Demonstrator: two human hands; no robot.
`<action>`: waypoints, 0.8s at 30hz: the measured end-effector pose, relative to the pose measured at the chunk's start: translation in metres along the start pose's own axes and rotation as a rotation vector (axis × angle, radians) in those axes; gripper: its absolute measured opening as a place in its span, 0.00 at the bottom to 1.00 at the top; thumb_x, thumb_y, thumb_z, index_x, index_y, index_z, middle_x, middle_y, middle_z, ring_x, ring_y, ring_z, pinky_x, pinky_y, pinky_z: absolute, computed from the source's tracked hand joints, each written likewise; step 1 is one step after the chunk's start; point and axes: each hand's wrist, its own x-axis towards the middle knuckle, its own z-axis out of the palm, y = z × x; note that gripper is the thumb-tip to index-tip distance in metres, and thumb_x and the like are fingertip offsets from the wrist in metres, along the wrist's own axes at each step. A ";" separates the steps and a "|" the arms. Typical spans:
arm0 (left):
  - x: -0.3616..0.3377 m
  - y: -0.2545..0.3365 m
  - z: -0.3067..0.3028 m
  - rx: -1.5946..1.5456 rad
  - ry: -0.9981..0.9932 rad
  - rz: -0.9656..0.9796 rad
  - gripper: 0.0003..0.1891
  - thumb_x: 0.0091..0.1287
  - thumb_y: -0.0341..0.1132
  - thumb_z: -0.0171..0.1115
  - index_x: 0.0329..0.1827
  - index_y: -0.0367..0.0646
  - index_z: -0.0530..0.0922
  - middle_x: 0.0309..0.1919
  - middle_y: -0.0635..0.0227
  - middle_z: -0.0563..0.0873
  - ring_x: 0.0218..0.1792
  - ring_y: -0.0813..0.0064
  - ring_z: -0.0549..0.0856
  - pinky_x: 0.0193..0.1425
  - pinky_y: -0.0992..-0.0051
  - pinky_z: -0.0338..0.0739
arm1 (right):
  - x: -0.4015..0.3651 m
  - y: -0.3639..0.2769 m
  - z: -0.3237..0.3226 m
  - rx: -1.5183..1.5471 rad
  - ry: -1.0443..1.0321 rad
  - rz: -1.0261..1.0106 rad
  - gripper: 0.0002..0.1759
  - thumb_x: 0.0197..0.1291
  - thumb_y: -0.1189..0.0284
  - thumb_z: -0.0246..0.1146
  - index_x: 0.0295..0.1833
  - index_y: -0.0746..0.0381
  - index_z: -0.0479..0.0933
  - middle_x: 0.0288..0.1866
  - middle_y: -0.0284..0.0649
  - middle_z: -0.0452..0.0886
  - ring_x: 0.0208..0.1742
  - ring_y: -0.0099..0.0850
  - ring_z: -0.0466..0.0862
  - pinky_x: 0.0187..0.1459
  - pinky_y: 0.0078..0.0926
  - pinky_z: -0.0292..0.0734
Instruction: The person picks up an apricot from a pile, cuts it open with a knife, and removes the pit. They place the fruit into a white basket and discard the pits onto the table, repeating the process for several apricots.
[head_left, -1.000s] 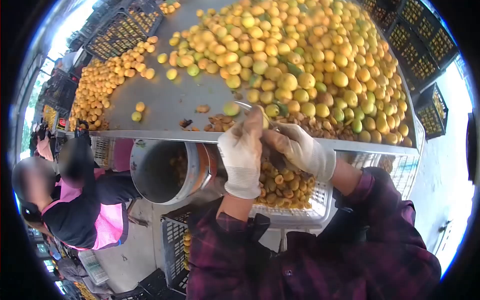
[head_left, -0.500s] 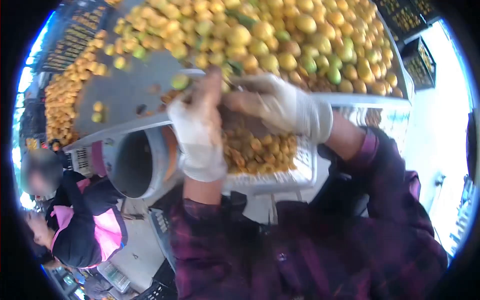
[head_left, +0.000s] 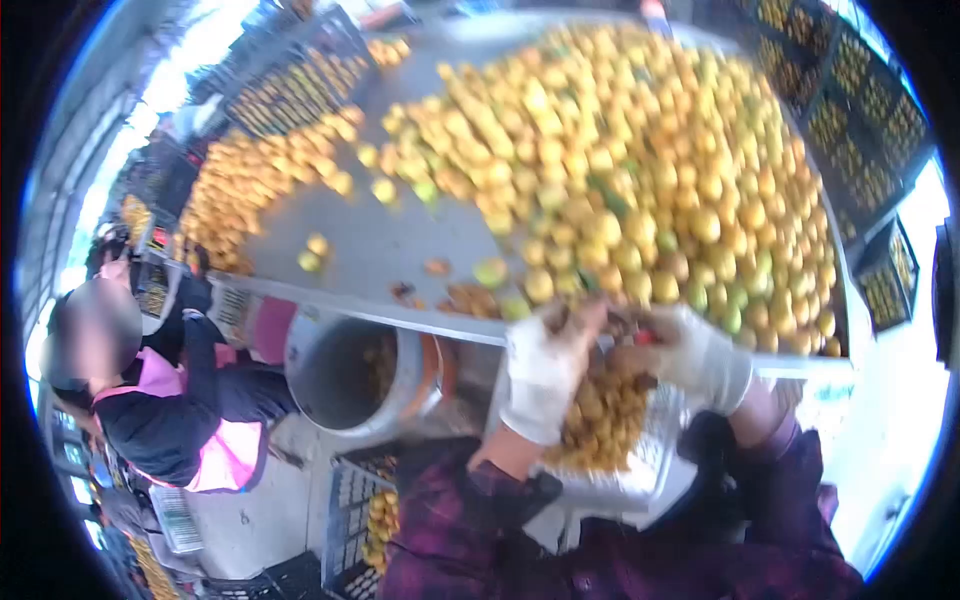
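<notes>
My left hand (head_left: 552, 365), in a white glove with bare fingertips, is at the near edge of a grey metal table (head_left: 370, 240). Its fingers are drawn together, and what they hold is hidden by blur. Close beside it on the right, my right hand (head_left: 695, 355) wears a similar glove and has curled fingers. A small red and dark item (head_left: 645, 335) shows at its fingertips, too blurred to name. Just beyond both hands lies a big heap of round yellow-orange fruits (head_left: 620, 170), some green. Below them stands a white crate (head_left: 655, 480) holding smaller yellow-brown fruits (head_left: 605, 420).
A wide grey bucket (head_left: 340, 400) stands under the table edge, left of my hands. Further left sits a co-worker (head_left: 190, 400) in black and pink beside another fruit pile (head_left: 240, 190). Stacked dark crates of fruit (head_left: 850, 120) stand at the right.
The view has shifted, so more of the table and its far side shows. My hands appear lower and further right in the picture, still close together.
</notes>
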 end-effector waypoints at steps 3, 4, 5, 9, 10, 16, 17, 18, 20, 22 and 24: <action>0.002 0.005 -0.003 -0.137 -0.071 -0.218 0.17 0.72 0.46 0.68 0.35 0.38 0.85 0.18 0.82 0.76 0.19 0.91 0.69 0.21 0.80 0.60 | 0.002 -0.011 0.002 0.166 -0.055 0.089 0.30 0.70 0.52 0.63 0.69 0.61 0.75 0.34 0.45 0.86 0.33 0.28 0.84 0.39 0.30 0.80; 0.000 0.012 0.002 -0.039 -0.059 -0.165 0.18 0.71 0.43 0.70 0.34 0.33 0.85 0.24 0.83 0.76 0.26 0.90 0.69 0.27 0.81 0.60 | 0.002 -0.021 0.000 0.138 -0.108 0.157 0.32 0.73 0.50 0.59 0.69 0.65 0.74 0.35 0.45 0.86 0.34 0.26 0.84 0.39 0.29 0.80; 0.000 0.014 0.003 -0.040 -0.068 -0.149 0.18 0.71 0.43 0.70 0.34 0.33 0.85 0.24 0.83 0.76 0.26 0.90 0.69 0.27 0.81 0.60 | 0.001 -0.022 0.003 0.238 -0.112 0.106 0.33 0.73 0.49 0.59 0.68 0.67 0.73 0.36 0.41 0.86 0.33 0.24 0.82 0.36 0.27 0.79; -0.002 0.010 0.004 -0.217 -0.045 -0.104 0.17 0.72 0.43 0.68 0.28 0.39 0.82 0.19 0.83 0.73 0.19 0.91 0.67 0.22 0.83 0.56 | -0.002 -0.014 0.008 0.418 -0.119 0.023 0.33 0.73 0.50 0.60 0.68 0.67 0.73 0.47 0.37 0.86 0.39 0.25 0.83 0.39 0.25 0.79; 0.000 0.004 0.001 -0.259 -0.039 -0.141 0.17 0.72 0.42 0.69 0.28 0.39 0.83 0.21 0.84 0.75 0.20 0.91 0.68 0.23 0.83 0.58 | -0.004 -0.016 0.012 0.746 -0.215 0.189 0.33 0.72 0.50 0.61 0.68 0.67 0.74 0.51 0.38 0.85 0.49 0.25 0.82 0.48 0.25 0.78; -0.003 0.023 0.005 -0.368 0.087 -0.137 0.11 0.69 0.36 0.69 0.32 0.37 0.84 0.23 0.82 0.76 0.23 0.90 0.69 0.28 0.82 0.59 | -0.005 -0.012 0.023 0.912 -0.202 0.240 0.35 0.70 0.47 0.63 0.66 0.67 0.75 0.47 0.33 0.83 0.35 0.18 0.79 0.33 0.18 0.74; -0.001 0.017 0.002 -0.373 0.070 -0.130 0.11 0.69 0.36 0.69 0.32 0.37 0.84 0.23 0.82 0.76 0.23 0.90 0.69 0.28 0.82 0.59 | -0.001 -0.010 0.028 0.906 -0.185 0.234 0.35 0.70 0.47 0.63 0.66 0.67 0.75 0.47 0.33 0.83 0.35 0.18 0.79 0.33 0.18 0.74; 0.003 0.008 -0.002 -0.383 0.061 -0.135 0.11 0.69 0.36 0.69 0.34 0.36 0.85 0.24 0.82 0.77 0.25 0.90 0.70 0.29 0.82 0.61 | 0.006 -0.008 0.038 0.931 -0.106 0.191 0.34 0.70 0.48 0.63 0.67 0.67 0.75 0.46 0.33 0.83 0.35 0.17 0.79 0.33 0.17 0.74; 0.005 0.004 0.000 -0.417 0.060 -0.130 0.12 0.69 0.37 0.69 0.37 0.34 0.86 0.26 0.81 0.78 0.26 0.91 0.69 0.29 0.81 0.60 | 0.013 -0.007 0.046 0.976 -0.045 0.100 0.33 0.70 0.51 0.65 0.67 0.67 0.74 0.44 0.36 0.84 0.38 0.19 0.81 0.37 0.19 0.77; 0.005 0.003 -0.003 -0.429 0.057 -0.144 0.11 0.70 0.36 0.68 0.38 0.33 0.86 0.28 0.78 0.81 0.28 0.89 0.73 0.31 0.81 0.64 | 0.008 -0.017 0.033 0.727 0.017 0.008 0.33 0.70 0.52 0.66 0.68 0.66 0.73 0.44 0.37 0.85 0.40 0.21 0.82 0.40 0.21 0.79; 0.009 -0.001 -0.011 -0.442 0.056 -0.157 0.11 0.70 0.35 0.68 0.39 0.33 0.86 0.30 0.75 0.83 0.30 0.87 0.76 0.34 0.81 0.68 | 0.005 -0.027 0.019 0.498 0.035 -0.022 0.34 0.66 0.57 0.70 0.70 0.64 0.72 0.50 0.39 0.86 0.47 0.24 0.83 0.49 0.25 0.80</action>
